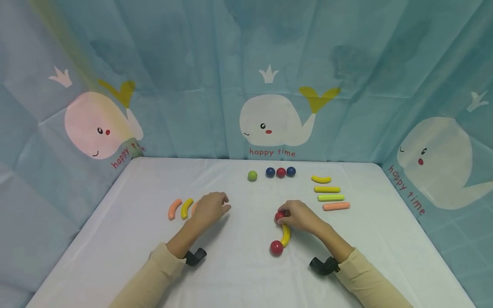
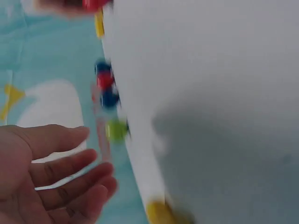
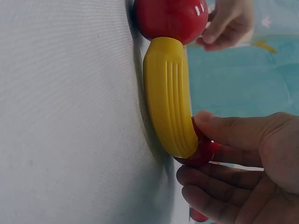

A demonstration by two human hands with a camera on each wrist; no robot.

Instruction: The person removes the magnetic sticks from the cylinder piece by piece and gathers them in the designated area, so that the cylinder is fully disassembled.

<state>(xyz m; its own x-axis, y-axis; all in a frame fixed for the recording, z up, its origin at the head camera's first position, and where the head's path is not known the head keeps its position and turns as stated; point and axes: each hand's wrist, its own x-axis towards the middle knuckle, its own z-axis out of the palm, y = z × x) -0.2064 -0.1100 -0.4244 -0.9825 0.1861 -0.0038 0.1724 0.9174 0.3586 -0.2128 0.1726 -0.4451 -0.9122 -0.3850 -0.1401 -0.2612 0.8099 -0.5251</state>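
My right hand [image 1: 302, 217] pinches a red ball [image 1: 279, 217] between thumb and fingers. That ball meets the far end of a curved yellow rod [image 1: 286, 236], which lies on the table. At the rod's near end sits a second red ball [image 1: 276, 248], touching it. The right wrist view shows the grooved yellow rod [image 3: 167, 93] between both balls, with my thumb on the far ball [image 3: 203, 150]. Loosely bent and holding nothing, my left hand [image 1: 208, 209] hovers beside curved rods, one orange [image 1: 175, 209] and one yellow [image 1: 187, 208]. It partly hides another orange piece [image 1: 194, 208].
At the back stand a green ball [image 1: 252, 176] and a row with a red ball [image 1: 281, 172] between two blue balls [image 1: 270, 172]. To the right lie a curved yellow rod [image 1: 321, 179] and straight yellow [image 1: 327, 189], lime [image 1: 331, 197] and orange [image 1: 336, 206] rods. Printed curtains surround the table.
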